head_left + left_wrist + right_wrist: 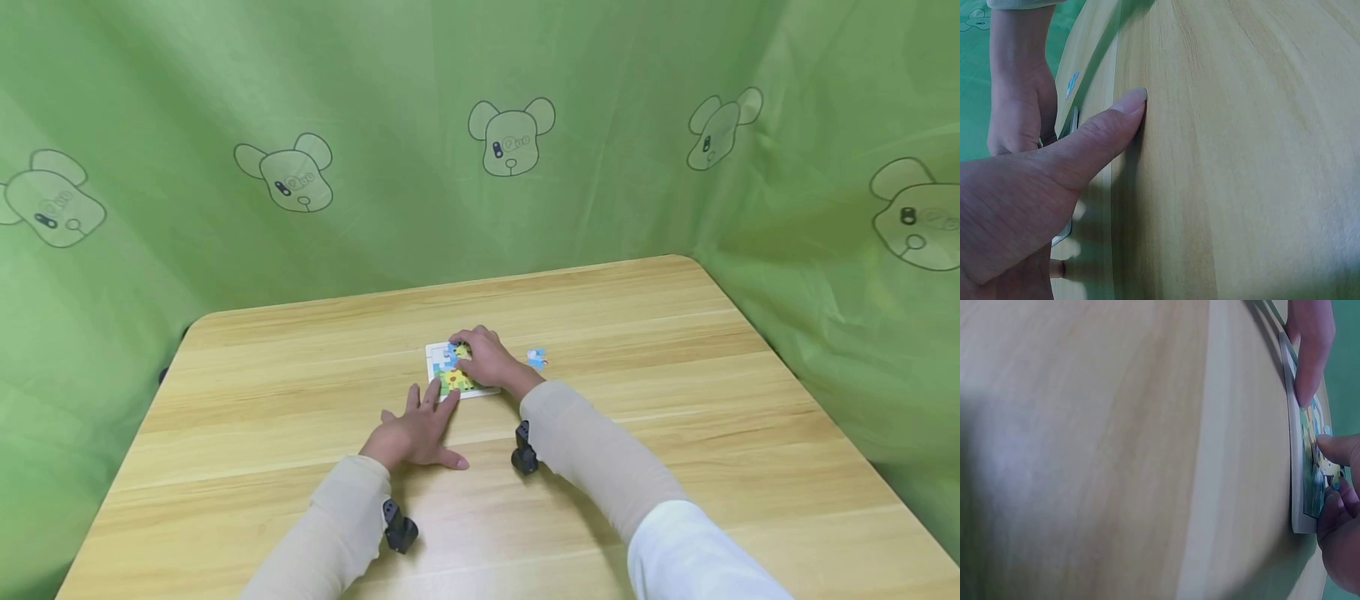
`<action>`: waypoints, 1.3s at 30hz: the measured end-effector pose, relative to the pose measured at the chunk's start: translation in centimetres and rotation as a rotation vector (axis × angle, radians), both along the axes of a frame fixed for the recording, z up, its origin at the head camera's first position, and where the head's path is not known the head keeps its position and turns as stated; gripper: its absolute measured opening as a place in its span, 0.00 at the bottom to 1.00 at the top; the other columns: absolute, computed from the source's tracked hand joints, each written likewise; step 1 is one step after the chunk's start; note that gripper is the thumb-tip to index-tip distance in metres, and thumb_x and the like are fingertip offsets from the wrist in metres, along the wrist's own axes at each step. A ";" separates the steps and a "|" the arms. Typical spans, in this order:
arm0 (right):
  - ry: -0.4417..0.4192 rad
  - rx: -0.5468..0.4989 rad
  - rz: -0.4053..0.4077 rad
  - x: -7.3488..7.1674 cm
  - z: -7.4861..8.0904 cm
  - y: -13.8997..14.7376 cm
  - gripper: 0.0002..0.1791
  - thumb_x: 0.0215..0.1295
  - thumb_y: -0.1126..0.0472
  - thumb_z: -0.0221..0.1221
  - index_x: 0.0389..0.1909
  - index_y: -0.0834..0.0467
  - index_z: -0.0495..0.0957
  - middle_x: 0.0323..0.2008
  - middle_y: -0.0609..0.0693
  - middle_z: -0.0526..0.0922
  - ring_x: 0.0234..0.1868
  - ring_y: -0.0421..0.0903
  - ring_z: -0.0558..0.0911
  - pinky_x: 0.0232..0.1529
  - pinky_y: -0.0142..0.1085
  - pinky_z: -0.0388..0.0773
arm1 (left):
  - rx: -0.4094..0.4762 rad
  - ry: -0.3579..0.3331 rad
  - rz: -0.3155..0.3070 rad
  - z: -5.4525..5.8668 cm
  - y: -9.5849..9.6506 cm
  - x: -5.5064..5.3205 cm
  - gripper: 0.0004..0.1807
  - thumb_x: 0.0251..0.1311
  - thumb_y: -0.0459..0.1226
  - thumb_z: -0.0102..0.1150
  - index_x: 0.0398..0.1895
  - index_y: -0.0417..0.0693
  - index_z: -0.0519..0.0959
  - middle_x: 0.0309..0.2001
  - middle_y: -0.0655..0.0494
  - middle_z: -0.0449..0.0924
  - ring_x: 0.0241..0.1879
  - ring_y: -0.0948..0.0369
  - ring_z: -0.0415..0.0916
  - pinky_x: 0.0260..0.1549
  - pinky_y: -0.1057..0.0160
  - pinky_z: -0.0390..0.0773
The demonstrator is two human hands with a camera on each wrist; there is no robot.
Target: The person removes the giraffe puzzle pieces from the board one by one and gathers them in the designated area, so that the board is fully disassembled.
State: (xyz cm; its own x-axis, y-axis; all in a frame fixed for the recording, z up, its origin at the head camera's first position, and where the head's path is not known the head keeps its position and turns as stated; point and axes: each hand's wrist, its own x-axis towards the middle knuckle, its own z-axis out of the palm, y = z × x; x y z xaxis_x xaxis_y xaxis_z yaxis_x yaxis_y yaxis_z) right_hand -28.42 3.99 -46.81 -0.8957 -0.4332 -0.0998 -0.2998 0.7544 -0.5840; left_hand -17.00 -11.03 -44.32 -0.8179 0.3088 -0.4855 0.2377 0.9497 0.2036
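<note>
A small jigsaw puzzle in a white tray point(430, 364) lies on the table, showing a yellow giraffe on green and blue. My right hand point(489, 360) is over its right side and pinches a puzzle piece point(1330, 467) between thumb and fingers. In the right wrist view this piece tilts up from the picture. My left hand point(417, 432) is spread flat, fingertips on the tray's near edge and the thumb held out sideways over the wood. White tray bottom shows at the puzzle's upper left. Part of the picture is hidden under my right hand.
A loose blue and white puzzle piece point(536, 358) lies on the wooden table point(300, 400), right of the tray. Green curtains point(405, 208) with bear-head outlines stand behind and beside the table. Each wrist carries a black camera point(399, 527).
</note>
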 end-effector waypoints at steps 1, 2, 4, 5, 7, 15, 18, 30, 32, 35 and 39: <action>0.004 0.000 0.004 0.0 0.0 0.1 0.25 0.63 0.60 0.58 0.62 0.54 0.71 0.52 0.54 0.71 0.52 0.49 0.70 0.59 0.43 0.68 | 0.002 0.002 -0.001 0.0 0.0 0.0 0.60 0.44 0.69 0.57 0.76 0.60 0.39 0.76 0.47 0.29 0.72 0.39 0.32 0.53 0.23 0.52; 0.007 -0.002 0.007 0.0 0.0 0.1 0.24 0.63 0.60 0.58 0.62 0.55 0.71 0.52 0.54 0.72 0.52 0.49 0.70 0.59 0.43 0.68 | 0.002 0.002 -0.001 0.0 0.0 0.0 0.60 0.44 0.69 0.57 0.76 0.60 0.39 0.76 0.47 0.28 0.72 0.39 0.32 0.53 0.23 0.52; 0.016 -0.005 0.015 0.0 0.1 0.2 0.24 0.63 0.61 0.58 0.61 0.57 0.72 0.52 0.55 0.73 0.52 0.48 0.71 0.60 0.42 0.68 | 0.003 0.005 -0.001 0.0 0.1 0.0 0.60 0.44 0.69 0.57 0.76 0.60 0.39 0.76 0.47 0.29 0.72 0.39 0.32 0.53 0.23 0.52; 0.020 -0.007 0.018 0.0 0.1 0.2 0.24 0.63 0.62 0.57 0.61 0.58 0.72 0.52 0.55 0.73 0.52 0.48 0.72 0.60 0.42 0.68 | 0.002 0.006 0.000 0.1 0.1 0.0 0.60 0.44 0.69 0.57 0.76 0.60 0.39 0.76 0.47 0.29 0.72 0.39 0.33 0.53 0.23 0.52; 0.023 -0.007 0.021 0.0 0.1 0.3 0.24 0.63 0.62 0.57 0.61 0.58 0.72 0.51 0.55 0.73 0.51 0.47 0.72 0.60 0.41 0.69 | 0.002 0.007 0.002 0.1 0.1 0.0 0.60 0.44 0.69 0.58 0.76 0.60 0.40 0.76 0.47 0.29 0.72 0.39 0.33 0.53 0.23 0.52; 0.009 -0.026 0.017 0.2 0.2 0.5 0.24 0.63 0.63 0.57 0.62 0.59 0.71 0.49 0.54 0.73 0.46 0.46 0.72 0.55 0.40 0.72 | -0.002 -0.001 -0.001 0.0 0.1 0.1 0.60 0.44 0.69 0.57 0.76 0.60 0.40 0.76 0.46 0.29 0.72 0.39 0.33 0.53 0.23 0.52; 0.011 -0.039 0.006 0.2 0.2 0.7 0.24 0.63 0.64 0.57 0.62 0.59 0.71 0.49 0.54 0.73 0.46 0.46 0.72 0.55 0.39 0.72 | -0.002 0.003 0.000 -0.1 0.0 0.0 0.60 0.43 0.69 0.57 0.76 0.60 0.40 0.76 0.46 0.29 0.72 0.39 0.33 0.53 0.23 0.52; -0.013 -0.056 -0.046 0.0 0.3 1.9 0.22 0.66 0.66 0.53 0.61 0.55 0.71 0.56 0.54 0.74 0.56 0.49 0.73 0.62 0.42 0.69 | -0.001 0.002 0.002 -0.3 0.0 0.0 0.61 0.43 0.69 0.57 0.76 0.61 0.39 0.76 0.47 0.28 0.72 0.39 0.32 0.54 0.23 0.51; -0.013 -0.064 -0.047 0.0 0.4 2.2 0.22 0.66 0.66 0.52 0.61 0.55 0.71 0.55 0.55 0.74 0.55 0.50 0.74 0.60 0.42 0.70 | 0.001 0.003 0.003 -0.3 -0.1 0.0 0.60 0.43 0.69 0.57 0.76 0.60 0.39 0.76 0.47 0.28 0.72 0.39 0.32 0.53 0.23 0.51; -0.011 -0.087 -0.042 0.0 0.5 2.7 0.21 0.65 0.67 0.51 0.60 0.56 0.71 0.53 0.55 0.75 0.52 0.49 0.74 0.58 0.42 0.72 | 0.002 0.003 0.005 -0.3 -0.1 0.0 0.60 0.43 0.69 0.57 0.76 0.60 0.39 0.76 0.47 0.28 0.72 0.39 0.32 0.53 0.23 0.51; -0.007 -0.124 -0.047 -0.1 0.5 3.6 0.20 0.65 0.68 0.51 0.57 0.57 0.72 0.52 0.56 0.75 0.51 0.49 0.75 0.56 0.42 0.73 | 0.005 0.005 0.004 -0.2 -0.1 0.0 0.60 0.43 0.69 0.57 0.76 0.60 0.40 0.76 0.46 0.29 0.72 0.39 0.32 0.53 0.23 0.51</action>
